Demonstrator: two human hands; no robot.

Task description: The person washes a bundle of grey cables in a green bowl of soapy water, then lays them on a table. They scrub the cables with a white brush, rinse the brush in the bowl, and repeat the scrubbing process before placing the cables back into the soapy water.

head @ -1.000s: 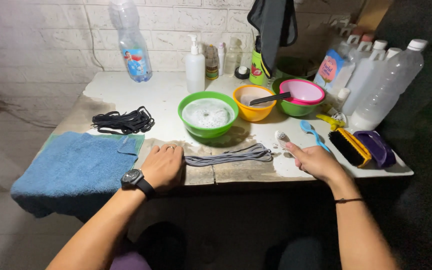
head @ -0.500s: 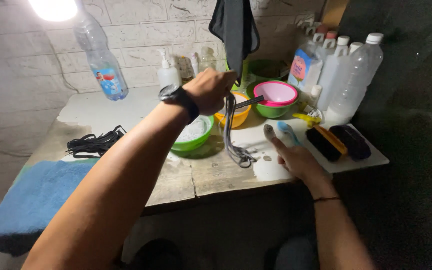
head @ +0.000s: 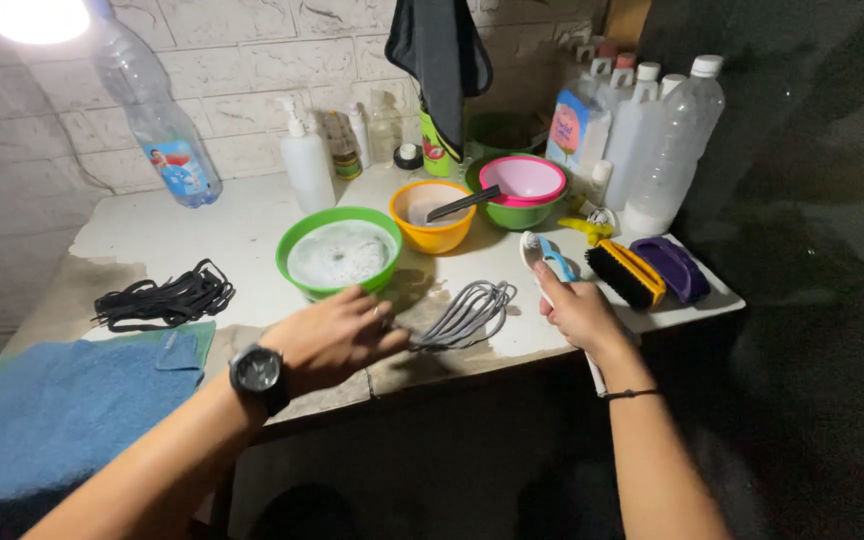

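My left hand (head: 337, 335), with a black watch (head: 255, 372) on its wrist, rests low on the table and pinches one end of a bunch of grey shoelaces (head: 464, 314). The laces lie looped on the tabletop just in front of a green bowl of soapy water (head: 339, 253). My right hand (head: 577, 312) is at the table's front right and grips the handle of a small white and blue brush (head: 546, 256), which points away from me.
Behind stand an orange bowl (head: 432, 215) with a utensil, a pink bowl (head: 520, 182), a pump bottle (head: 307, 165) and clear plastic bottles (head: 674, 150). Black laces (head: 162, 298) and a blue towel (head: 62, 410) lie left. Two scrub brushes (head: 642, 272) sit right. A dark cloth (head: 442, 60) hangs above.
My left hand, raised high with the grey laces dangling half a second ago, has come down to the table, and the laces now lie bunched. My right hand has closed on the small brush.
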